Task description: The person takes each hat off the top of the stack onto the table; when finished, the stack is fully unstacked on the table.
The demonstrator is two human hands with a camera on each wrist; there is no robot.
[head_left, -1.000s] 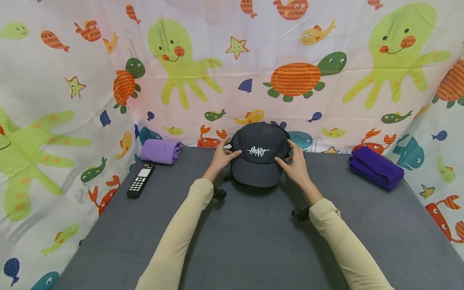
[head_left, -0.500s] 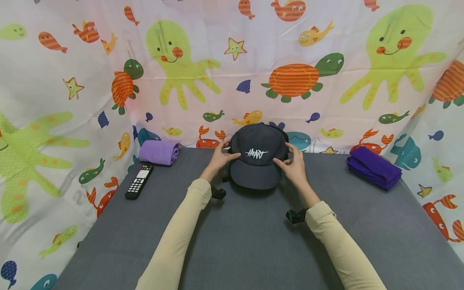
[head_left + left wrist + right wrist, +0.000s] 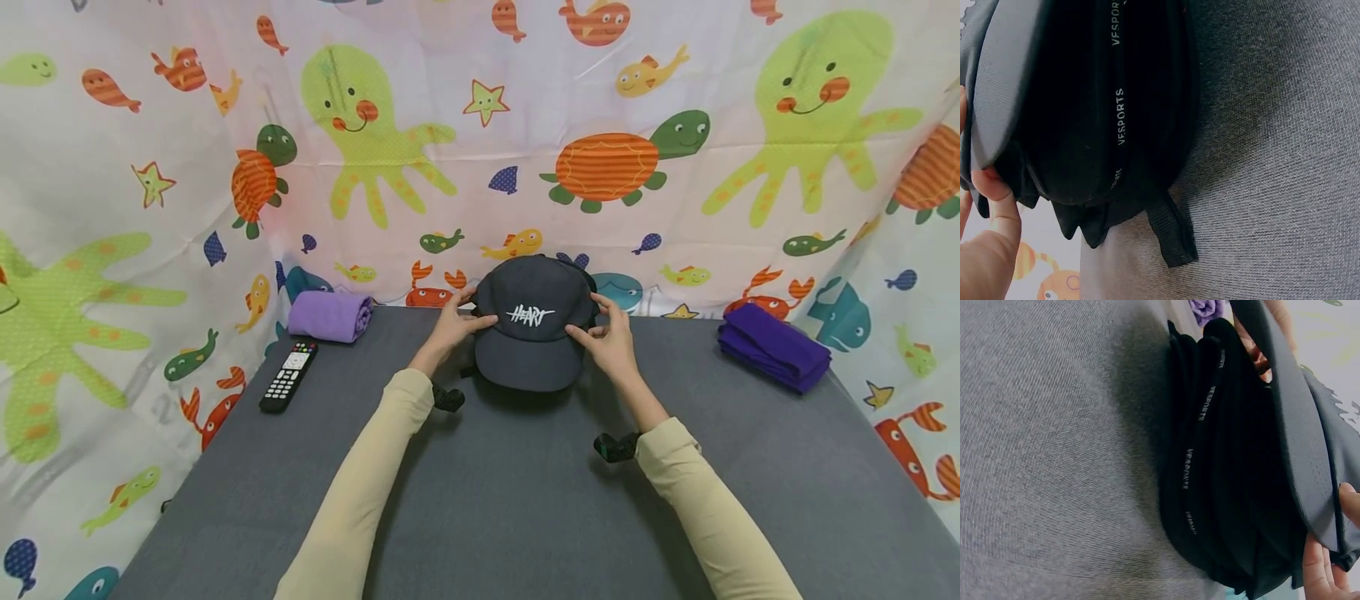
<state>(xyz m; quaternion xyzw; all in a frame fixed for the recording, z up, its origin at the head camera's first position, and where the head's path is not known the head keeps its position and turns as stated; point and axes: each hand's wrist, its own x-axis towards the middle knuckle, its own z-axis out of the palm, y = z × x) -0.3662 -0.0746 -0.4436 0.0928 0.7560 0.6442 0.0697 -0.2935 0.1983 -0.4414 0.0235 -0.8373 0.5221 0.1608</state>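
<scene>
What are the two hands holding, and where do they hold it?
Both hold the dark cap by its sides, where crown meets brim. The left hand grips the left side, the right hand pinches the right side with its fingers.

1. We wear long sleeves of pale cream-yellow cloth on both arms, the left sleeve (image 3: pixel 360 492) and the right sleeve (image 3: pixel 712 508) alike, plain and without any print.
2. Each sleeve fits close and ends in a cuff at the wrist, leaving our left hand (image 3: pixel 450 325) and right hand (image 3: pixel 615 346) bare.
3. A small black camera mount (image 3: pixel 447 398) sits under our left wrist, and another black mount (image 3: pixel 617 447) under our right wrist.
</scene>
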